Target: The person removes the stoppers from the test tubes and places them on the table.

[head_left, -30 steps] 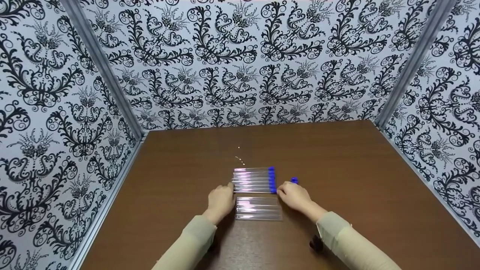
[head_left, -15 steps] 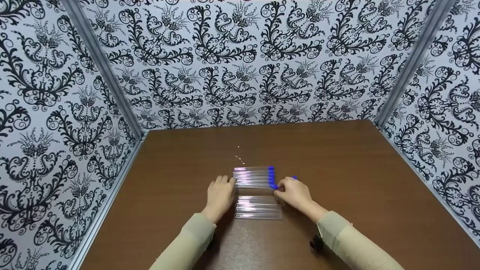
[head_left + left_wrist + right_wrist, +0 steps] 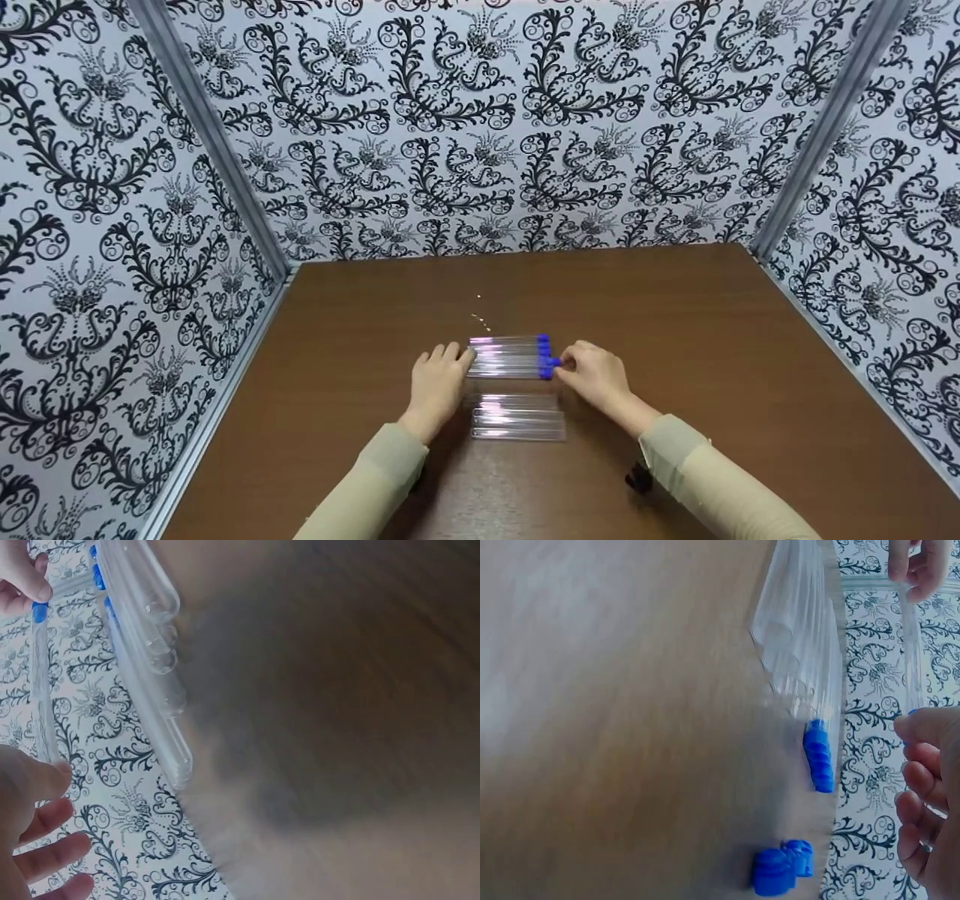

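A clear test tube (image 3: 43,690) is held between both hands, level above the table. My left hand (image 3: 435,382) pinches its rounded end, with the other fingers spread apart in the left wrist view. At the other end, my right hand (image 3: 596,377) pinches the blue cap (image 3: 40,612) between thumb and curled fingers. In the head view the held tube overlaps a row of capped test tubes (image 3: 510,346), whose blue caps (image 3: 819,757) face right. Nearer the person lies a group of uncapped clear test tubes (image 3: 517,416).
Several loose blue caps (image 3: 774,871) lie on the brown table (image 3: 637,300), hidden behind the right hand in the head view. Patterned walls (image 3: 480,112) close off the back and sides. A few tiny bright specks (image 3: 480,319) show beyond the tubes.
Both hands have moved up and slightly away from the person with the held tube, from the near edge of the capped row to over it. The uncapped tubes stay put.
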